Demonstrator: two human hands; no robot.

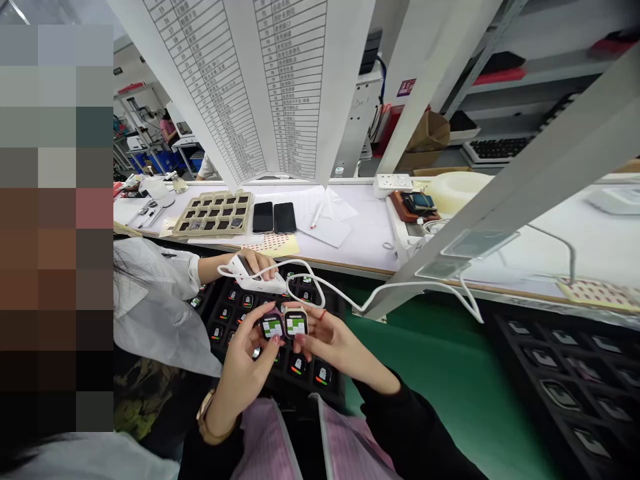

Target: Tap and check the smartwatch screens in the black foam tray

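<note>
My left hand [247,360] holds a small square smartwatch body [272,327] with a lit green-and-white screen. My right hand [327,337] holds a second smartwatch body [296,324], screen lit the same way, pressed side by side against the first. Both are held above a black tray [227,313] of several more watch bodies on my lap. A co-worker's hand [250,265] in a white sleeve points a white corded scanner [253,279] toward the watches from the left.
A white cable [380,297] runs from the scanner to the bench. On the bench lie a beige compartment tray [215,213], two black phones [274,217], a pen [316,215] and papers. Another black tray [565,373] sits at the right. Printed lists hang overhead.
</note>
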